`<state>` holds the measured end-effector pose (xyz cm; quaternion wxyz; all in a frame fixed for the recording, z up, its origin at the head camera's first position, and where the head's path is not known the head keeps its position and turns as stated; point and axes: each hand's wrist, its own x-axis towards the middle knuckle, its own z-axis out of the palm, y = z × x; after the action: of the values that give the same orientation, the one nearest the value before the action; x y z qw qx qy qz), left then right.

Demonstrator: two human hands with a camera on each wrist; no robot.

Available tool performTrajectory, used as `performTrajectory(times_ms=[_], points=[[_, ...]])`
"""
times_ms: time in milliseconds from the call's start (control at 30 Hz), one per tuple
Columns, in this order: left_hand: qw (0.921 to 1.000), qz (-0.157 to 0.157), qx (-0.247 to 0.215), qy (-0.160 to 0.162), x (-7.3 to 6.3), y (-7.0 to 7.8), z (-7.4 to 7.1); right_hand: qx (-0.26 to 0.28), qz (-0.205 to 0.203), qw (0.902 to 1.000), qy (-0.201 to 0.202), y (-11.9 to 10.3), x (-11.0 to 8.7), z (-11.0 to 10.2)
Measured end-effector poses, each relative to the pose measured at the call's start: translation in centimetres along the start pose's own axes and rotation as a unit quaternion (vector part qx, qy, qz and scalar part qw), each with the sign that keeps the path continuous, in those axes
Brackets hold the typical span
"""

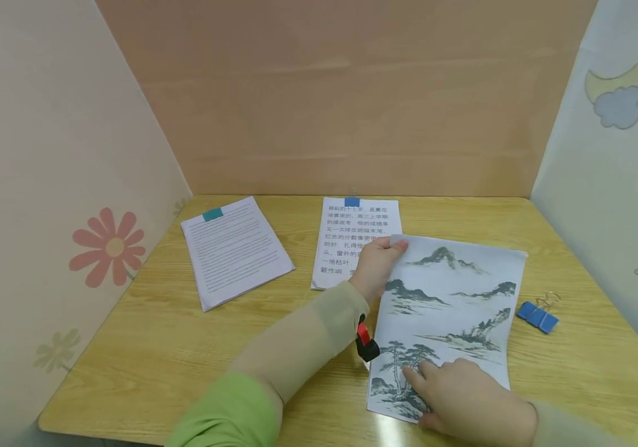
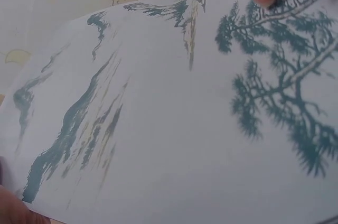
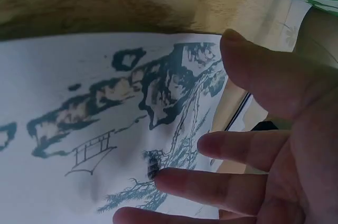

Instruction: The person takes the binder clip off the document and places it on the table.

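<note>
A white sheet of paper (image 1: 425, 320) printed with ink landscapes of mountains and pines is at the centre right. My left hand (image 1: 377, 264) pinches its upper left corner, thumb on the printed face; part of that thumb (image 2: 16, 208) shows at the lower left of the left wrist view. Over the sheet's lower right part lies my right hand (image 1: 467, 397), fingertips on the printed pines. Its fingers (image 3: 222, 187) look straight and spread in the right wrist view, the thumb beside the paper's edge. A blue binder clip (image 1: 538, 316) lies right of the sheet.
Behind the left hand is a page of large text (image 1: 347, 242) with a blue clip (image 1: 352, 202), partly covered. At the left, an angled text page (image 1: 238, 254) bears a teal clip (image 1: 213, 214). The wooden table (image 1: 174, 354) is bounded by a brown back panel (image 1: 347, 99) and side walls.
</note>
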<state>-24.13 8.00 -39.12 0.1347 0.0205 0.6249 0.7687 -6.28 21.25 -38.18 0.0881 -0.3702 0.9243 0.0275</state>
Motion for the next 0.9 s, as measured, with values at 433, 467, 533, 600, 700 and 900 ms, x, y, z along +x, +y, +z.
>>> performTrajectory(times_ms=[433,467,533,600,700,900], points=[[0.9969,-0.052,0.051,-0.031,1.6,-1.2,2.9,0.037,0.099,0.9889,-0.105,0.0,-0.2,1.7],[0.9963,-0.054,0.058,-0.031,1.6,-1.2,3.0,0.037,0.1,0.9884,-0.109,0.0,-0.1,1.8],[0.9952,-0.06,0.072,-0.027,1.8,-1.3,3.1,0.033,0.097,0.9889,-0.108,-0.1,-0.1,1.9],[0.9935,-0.064,0.091,-0.027,2.0,-1.3,3.3,0.028,0.093,0.9899,-0.103,0.0,-0.1,2.0],[0.9909,-0.071,0.109,-0.035,2.1,-1.3,3.4,0.024,0.082,0.9928,-0.084,0.0,-0.3,2.0],[0.9848,-0.104,0.119,-0.073,2.2,-1.5,3.4,0.018,0.057,0.9973,-0.042,0.5,-0.9,2.1]])
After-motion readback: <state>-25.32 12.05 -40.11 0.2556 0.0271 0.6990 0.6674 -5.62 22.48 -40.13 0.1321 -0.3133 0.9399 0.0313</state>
